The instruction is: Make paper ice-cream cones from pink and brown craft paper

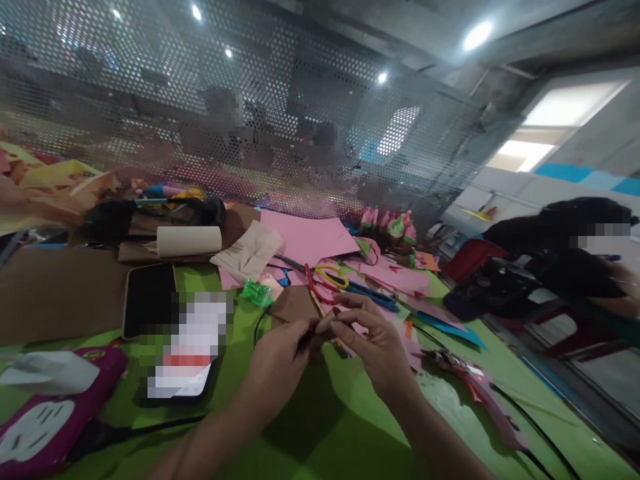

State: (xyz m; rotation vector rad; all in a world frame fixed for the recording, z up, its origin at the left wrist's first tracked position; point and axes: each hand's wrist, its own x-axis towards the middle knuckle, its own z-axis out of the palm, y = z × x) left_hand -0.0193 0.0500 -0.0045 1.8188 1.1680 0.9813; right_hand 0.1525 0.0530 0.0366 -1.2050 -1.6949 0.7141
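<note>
My left hand (283, 353) and my right hand (373, 340) meet above the green table cover (320, 433). Both pinch the same small dark thing (311, 337) between fingertips; a thin black wire (260, 323) loops away from it to the left. Its exact nature is too small to tell. Just beyond my fingers lie a piece of brown card (295, 303), a green wrapped sweet (256, 293) and scissors with yellow and red handles (327, 277).
A dark phone (149, 299) lies to the left, a magenta case (55, 413) near the front left. Pink paper sheets (310, 237), a cardboard roll (187, 240) and blue scissors (373, 297) are behind. A perforated metal screen (250, 120) closes the back. A person in black (565, 257) sits at right.
</note>
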